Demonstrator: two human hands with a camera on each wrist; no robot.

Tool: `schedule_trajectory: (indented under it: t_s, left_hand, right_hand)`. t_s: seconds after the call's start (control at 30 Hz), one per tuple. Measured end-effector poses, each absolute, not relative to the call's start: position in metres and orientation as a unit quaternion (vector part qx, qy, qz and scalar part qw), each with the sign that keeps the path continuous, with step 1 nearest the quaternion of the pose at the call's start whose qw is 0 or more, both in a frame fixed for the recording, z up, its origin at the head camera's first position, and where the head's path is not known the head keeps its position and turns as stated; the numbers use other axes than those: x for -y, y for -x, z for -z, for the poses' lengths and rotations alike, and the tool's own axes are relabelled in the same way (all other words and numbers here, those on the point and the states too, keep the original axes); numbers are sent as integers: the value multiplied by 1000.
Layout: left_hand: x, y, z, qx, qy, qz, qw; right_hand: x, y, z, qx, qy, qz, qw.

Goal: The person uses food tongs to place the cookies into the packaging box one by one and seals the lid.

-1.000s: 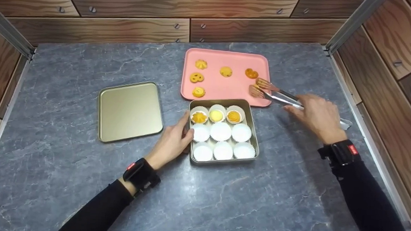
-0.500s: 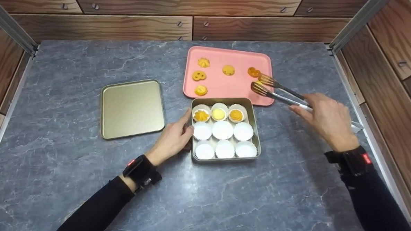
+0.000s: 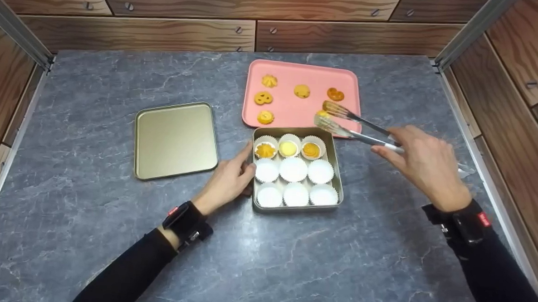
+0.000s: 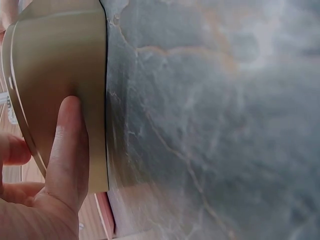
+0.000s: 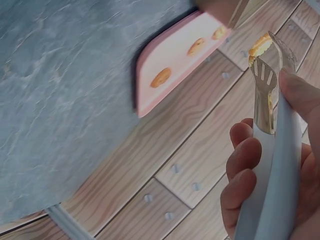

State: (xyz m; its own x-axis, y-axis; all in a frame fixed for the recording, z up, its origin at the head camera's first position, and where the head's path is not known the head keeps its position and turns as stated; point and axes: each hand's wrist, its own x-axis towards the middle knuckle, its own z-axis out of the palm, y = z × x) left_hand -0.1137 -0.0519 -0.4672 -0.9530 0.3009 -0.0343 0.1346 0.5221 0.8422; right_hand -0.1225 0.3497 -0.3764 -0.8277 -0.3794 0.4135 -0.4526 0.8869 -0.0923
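Note:
My right hand [image 3: 429, 162] grips a pair of metal tongs [image 3: 365, 136], fingers curled round the handles. Between the slotted tong heads sits a golden cookie [image 5: 260, 45], over the pink tray's front right part in the head view. The square gold tin [image 3: 296, 208] holds white paper cups [image 3: 293, 170] in rows; its back row carries an orange star-shaped cookie [image 3: 265, 150], a pale yellow one [image 3: 288, 148] and an orange swirl [image 3: 311, 150]. My left hand [image 3: 224, 183] rests at the tin's left side, a straight finger [image 4: 70, 145] pressed on the outer wall.
Behind the tin lies the pink tray [image 3: 279, 113] with several cookies, among them a pretzel [image 3: 335, 94] and a round cookie [image 3: 302, 91]. The flat gold lid [image 3: 176, 141] lies left of the tin. Wood-patterned panels [image 3: 187, 36] bound the grey marbled tabletop.
The tongs have closed on the golden cookie and moved left and toward the tin with it. My left hand stays at the tin's side. The head view has shifted slightly.

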Motion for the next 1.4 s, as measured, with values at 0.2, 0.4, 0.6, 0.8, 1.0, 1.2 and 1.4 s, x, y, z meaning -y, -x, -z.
schedule_trajectory:
  t_s: [0.2, 0.4, 0.6, 0.8, 1.0, 1.2, 1.4]
  left_hand:
    - [51, 113, 467, -863, -118, -483, 93]
    - [51, 112, 468, -855, -121, -494, 96]
    - [51, 113, 469, -855, -124, -494, 93]
    - [52, 113, 470, -859, -127, -488, 91]
    - [52, 113, 469, -852, -124, -498, 100]
    - [52, 113, 468, -835, -112, -526, 121]
    - [54, 114, 469, -814, -96, -555, 143]
  right_hand:
    - [-336, 117, 373, 949, -235, -99, 185]
    - [-324, 112, 375, 945, -257, -97, 179]
    - [-311, 107, 381, 937, -285, -101, 172]
    - [-300, 103, 389, 934, -307, -98, 156]
    - [-294, 101, 394, 932, -318, -92, 146]
    - [-290, 101, 398, 931, -325, -87, 139]
    - [-286, 103, 401, 929, -335, -92, 126]
